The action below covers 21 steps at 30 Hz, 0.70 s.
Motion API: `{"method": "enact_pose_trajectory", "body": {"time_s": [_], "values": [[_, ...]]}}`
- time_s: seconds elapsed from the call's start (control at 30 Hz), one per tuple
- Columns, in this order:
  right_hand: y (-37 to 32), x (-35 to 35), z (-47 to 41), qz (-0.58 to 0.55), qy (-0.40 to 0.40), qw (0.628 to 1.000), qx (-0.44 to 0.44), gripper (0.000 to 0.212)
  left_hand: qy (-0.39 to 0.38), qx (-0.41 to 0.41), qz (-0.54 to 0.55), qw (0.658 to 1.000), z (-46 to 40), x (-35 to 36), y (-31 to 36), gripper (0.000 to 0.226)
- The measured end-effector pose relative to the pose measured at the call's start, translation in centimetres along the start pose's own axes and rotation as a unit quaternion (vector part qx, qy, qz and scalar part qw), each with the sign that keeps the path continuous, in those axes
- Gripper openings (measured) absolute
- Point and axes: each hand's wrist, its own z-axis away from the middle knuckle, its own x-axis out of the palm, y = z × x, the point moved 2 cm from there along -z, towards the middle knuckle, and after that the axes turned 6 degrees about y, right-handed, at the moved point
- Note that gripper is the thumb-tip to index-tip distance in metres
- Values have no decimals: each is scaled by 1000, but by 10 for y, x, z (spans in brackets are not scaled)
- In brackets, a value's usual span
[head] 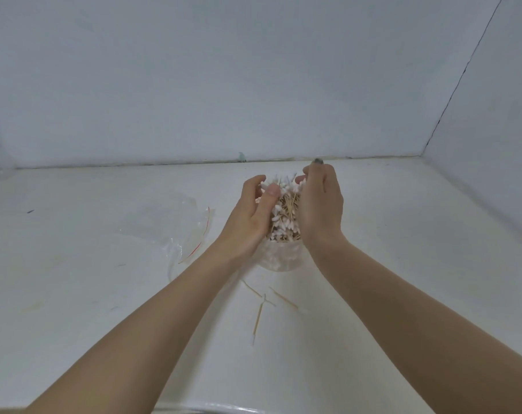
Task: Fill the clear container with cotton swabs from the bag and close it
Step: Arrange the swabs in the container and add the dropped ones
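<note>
Both hands, left hand (253,216) and right hand (319,204), cup a cotton swabs (285,210) bundle together, funnelling it upright into the clear container (280,258) on the table (74,294).

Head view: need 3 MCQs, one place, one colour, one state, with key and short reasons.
1. Where does the crumpled clear plastic bag with the red seal strip lie?
A. on the white counter, on the left hand's side of the container
B. inside the container
C. in the right hand

2. What colour are the tips of the wooden-stemmed cotton swabs?
A. blue
B. white
C. black

3. What state is the round clear plastic container in?
A. lidded
B. lying on its side
C. upright, open, swabs bunched above its rim

Key: 1 A, the bag rests on the white counter beside the left hand. 2 B, the tips show white. 3 C, no lid on it; the left hand and right hand cup the bundle over it.
</note>
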Motion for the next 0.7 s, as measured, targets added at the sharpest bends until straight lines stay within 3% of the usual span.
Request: {"method": "enact_pose_trajectory", "body": {"time_s": [0.23, 0.47, 0.7], "values": [[12, -22, 2, -39, -67, 996, 31, 36, 11, 37, -63, 997, -2, 3, 5, 69], [-3, -45, -6, 11, -70, 989, -132, 17, 20, 8, -35, 999, -16, 9, 16, 65], [-3, -52, -9, 164, -289, 928, -170, 34, 48, -50, 29, 997, -28, 21, 23, 50]]}}
